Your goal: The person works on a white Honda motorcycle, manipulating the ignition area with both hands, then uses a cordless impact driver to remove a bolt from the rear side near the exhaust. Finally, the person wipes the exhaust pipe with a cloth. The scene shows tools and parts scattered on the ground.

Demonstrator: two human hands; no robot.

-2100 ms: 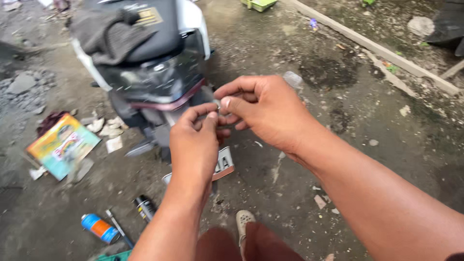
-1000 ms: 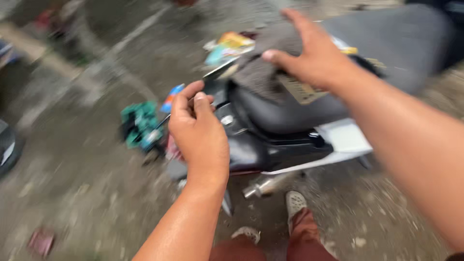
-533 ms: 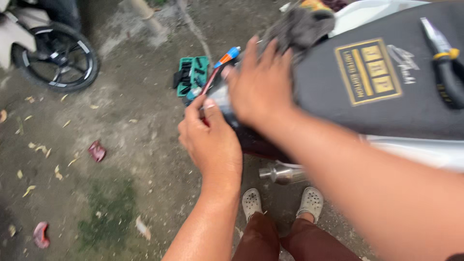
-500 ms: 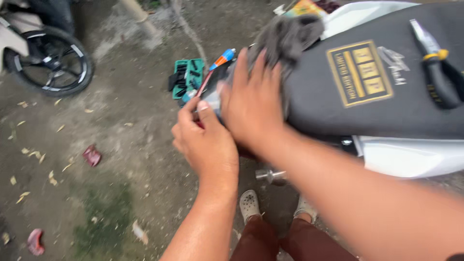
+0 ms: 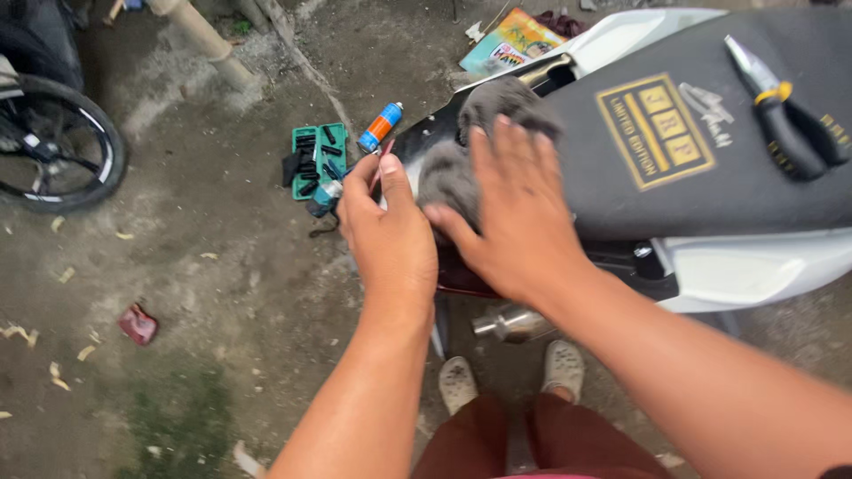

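One black scooter seat [image 5: 710, 177], matte, one gold emblem. One grey rag [image 5: 461, 168], crumpled, on the seat's rear end, directly under the right hand [image 5: 510, 222], fingers spread flat on it. One pair of pliers [image 5: 781, 115] lies well beyond those fingertips. Left hand [image 5: 386, 235] pinches one thin red-tipped item [image 5: 383, 168], just beside the rag.

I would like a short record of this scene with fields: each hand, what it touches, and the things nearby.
left hand: closed around a thin reddish item, too small to identify
right hand: spread flat on a grey cloth
cloth: lies at the rear end of a black scooter seat
on seat: pliers with black handles
on ground: green tool case, open; blue and orange can; colourful booklet
far left: wheel of another bike
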